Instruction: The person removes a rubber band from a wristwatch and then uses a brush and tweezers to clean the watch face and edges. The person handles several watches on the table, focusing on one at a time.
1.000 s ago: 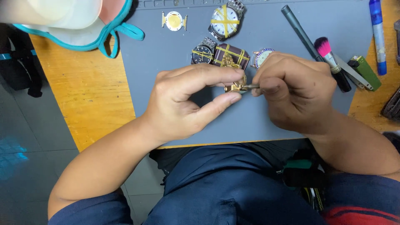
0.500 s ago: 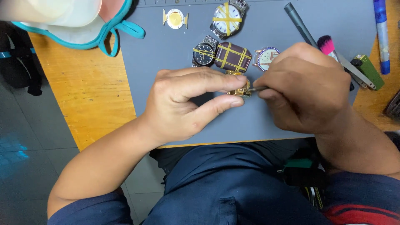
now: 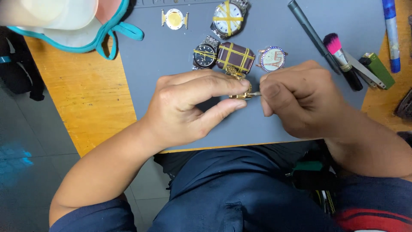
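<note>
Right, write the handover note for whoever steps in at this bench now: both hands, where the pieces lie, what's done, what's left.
Left hand: pinches a small gold watch part between thumb and fingers, above the grey mat.
Right hand: grips a thin metal tool, tip against the gold part.
On the mat behind the hands: a black-dial watch, a brown case tied with yellow bands, a round pale dial, a white-dial watch with yellow bands, a small gold dial.
To the right: a dark pen-like tool, a pink brush, a green lighter.
Done: cannot tell. Left: the gold part is in hand, tool engaged.
</note>
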